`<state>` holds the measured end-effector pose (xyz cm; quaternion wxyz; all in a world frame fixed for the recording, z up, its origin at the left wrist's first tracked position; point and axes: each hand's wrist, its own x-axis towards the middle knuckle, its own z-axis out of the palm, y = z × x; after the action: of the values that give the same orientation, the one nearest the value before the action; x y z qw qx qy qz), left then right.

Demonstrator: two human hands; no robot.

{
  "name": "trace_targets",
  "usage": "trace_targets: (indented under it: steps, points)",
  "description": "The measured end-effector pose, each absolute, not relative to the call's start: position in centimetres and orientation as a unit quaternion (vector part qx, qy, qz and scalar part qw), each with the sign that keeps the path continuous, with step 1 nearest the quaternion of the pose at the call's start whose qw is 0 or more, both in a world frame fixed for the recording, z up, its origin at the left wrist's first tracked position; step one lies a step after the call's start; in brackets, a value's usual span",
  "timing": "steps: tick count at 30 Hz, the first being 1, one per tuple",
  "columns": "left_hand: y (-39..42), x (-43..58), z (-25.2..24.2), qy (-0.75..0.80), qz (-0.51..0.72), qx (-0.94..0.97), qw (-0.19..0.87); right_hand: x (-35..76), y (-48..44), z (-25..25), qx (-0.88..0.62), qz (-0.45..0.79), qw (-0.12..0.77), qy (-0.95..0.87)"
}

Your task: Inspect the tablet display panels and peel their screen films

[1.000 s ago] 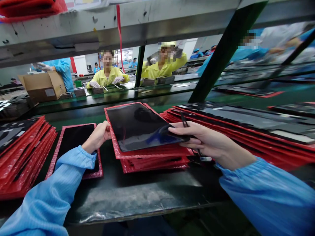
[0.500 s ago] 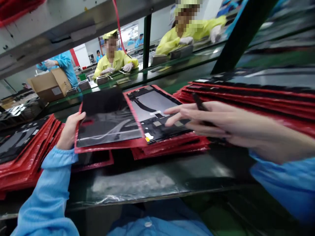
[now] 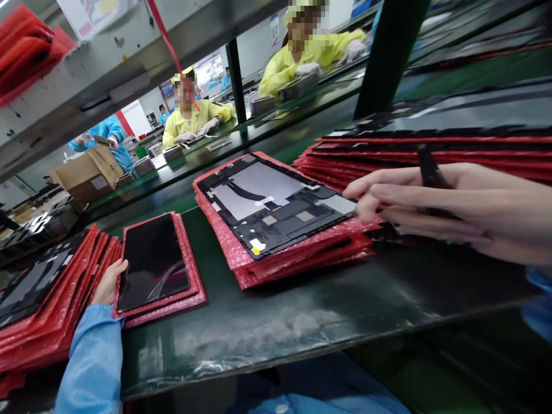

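My left hand (image 3: 108,282) grips the near left edge of a glossy black panel (image 3: 153,261) in a red bubble sleeve, which lies flat on a small pile of such sleeves. My right hand (image 3: 435,204) hovers at the right with fingers stretched toward the middle stack (image 3: 302,256), and a black pen (image 3: 429,167) is tucked between its fingers. On top of that stack lies a panel with its back side up (image 3: 276,204), showing grey plate, black frame and small labels. My fingertips are just off its right corner.
More stacks of red-sleeved panels sit at the far left (image 3: 38,287) and far right (image 3: 431,149). A dark upright post (image 3: 383,52) and a low overhead shelf (image 3: 107,63) bound the bench. Across the line sit two people in yellow coats (image 3: 194,118) and a cardboard box (image 3: 86,172).
My left hand carried the glossy black panel off the middle stack and laid it on the small pile at the left. That uncovered the back-side-up panel. My right hand drew back to the right.
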<state>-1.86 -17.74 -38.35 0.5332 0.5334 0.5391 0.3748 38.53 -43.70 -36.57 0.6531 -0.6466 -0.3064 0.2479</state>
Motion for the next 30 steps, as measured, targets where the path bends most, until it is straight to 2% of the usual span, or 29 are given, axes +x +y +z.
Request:
trace_targets:
  steps: [3,10,13,15,17,18,22,25,30]
  points:
    - [-17.4,-2.0,-38.3,0.542,0.363,0.558,0.512,39.1,-44.1,-37.0,-0.626,0.363,0.636,-0.269]
    - [-17.4,-1.7,-37.7,0.586,0.330,0.621,0.401,40.9,-44.9,-39.5,-0.574,0.316,0.663,-0.361]
    - [-17.7,-1.6,-35.8,0.609,0.307,0.652,0.331,41.6,-45.7,-39.8,-0.610,0.237,0.656,-0.376]
    - [-18.3,-1.1,-34.1,0.611,0.298,0.682,0.268,42.1,-46.1,-40.2,-0.661,0.131,0.630,-0.386]
    - [-19.4,0.2,-32.5,0.575,0.237,0.776,0.109,42.8,-46.2,-40.9,-0.704,0.003,0.584,-0.404]
    - [-20.1,1.2,-31.8,0.545,0.205,0.809,0.075,43.1,-46.2,-41.5,-0.714,-0.053,0.556,-0.422]
    - [-23.6,7.1,-30.6,0.359,0.146,0.916,0.101,43.6,-45.3,-44.2,-0.740,-0.096,0.480,-0.461]
    - [-25.8,11.9,-30.9,0.216,0.157,0.959,0.096,43.2,-44.7,-45.9,-0.756,-0.137,0.435,-0.470]
    - [-26.0,16.2,-32.3,0.167,0.181,0.962,0.117,42.4,-44.9,-47.1,-0.794,-0.168,0.350,-0.467]
